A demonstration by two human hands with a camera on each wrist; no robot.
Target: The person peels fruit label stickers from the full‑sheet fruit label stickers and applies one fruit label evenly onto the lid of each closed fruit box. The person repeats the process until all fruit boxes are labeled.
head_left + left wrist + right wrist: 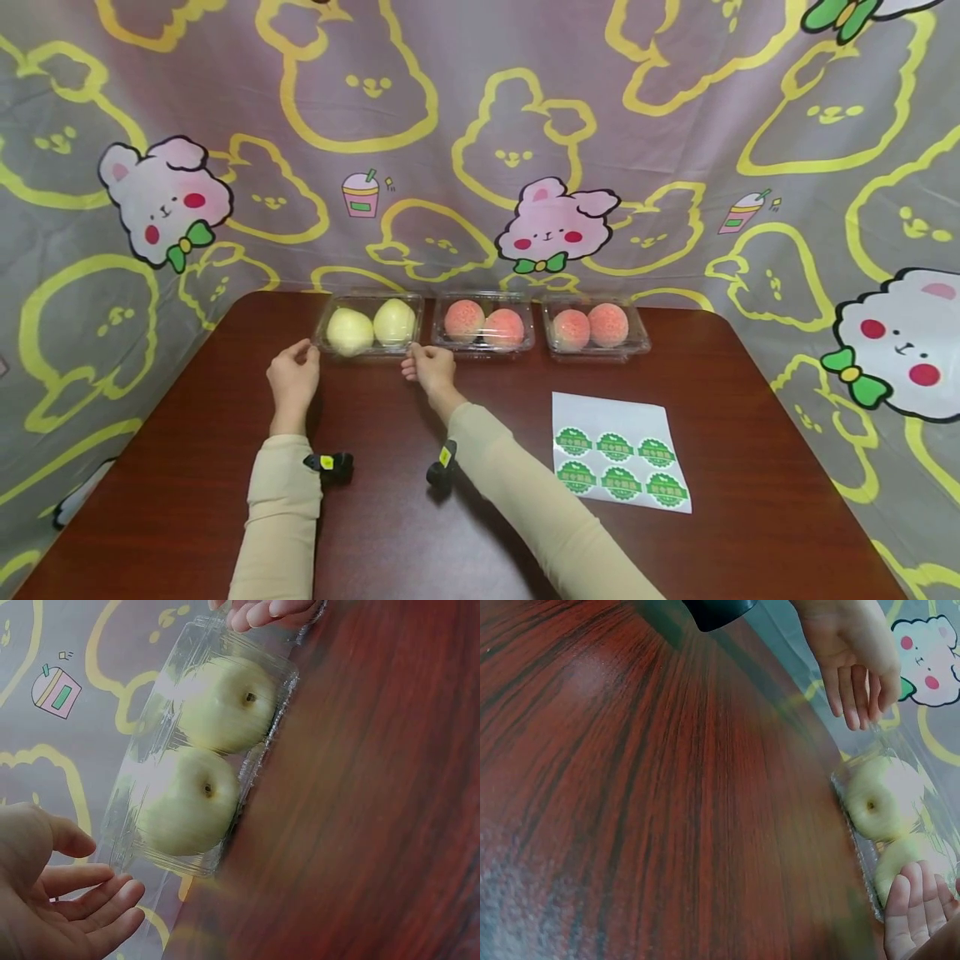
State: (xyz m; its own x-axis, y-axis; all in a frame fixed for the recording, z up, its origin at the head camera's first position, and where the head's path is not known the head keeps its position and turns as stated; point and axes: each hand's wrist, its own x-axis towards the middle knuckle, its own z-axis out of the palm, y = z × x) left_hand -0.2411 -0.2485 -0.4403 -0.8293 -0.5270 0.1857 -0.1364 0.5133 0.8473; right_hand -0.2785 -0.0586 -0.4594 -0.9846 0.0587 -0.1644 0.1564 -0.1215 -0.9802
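A clear plastic fruit box (370, 349) with two pale yellow-green fruits (350, 331), which look like pears, sits at the back left of the table. At its left front corner is my left hand (292, 377). In the left wrist view that hand's fingers (97, 904) are loosely extended, fingertips at the box's end, the thumb apart. My right hand (432, 371) is at the right front corner of the same box. Its fingers (917, 900) look straight in the right wrist view, beside the fruit; whether they touch the box is unclear.
Two more clear boxes, a middle box (483, 346) and a right box (596, 347), each hold two pinkish-red peaches. A white sheet (607, 408) with several round green stickers (620, 482) lies front right. A patterned curtain (450, 167) hangs behind the brown table (375, 533).
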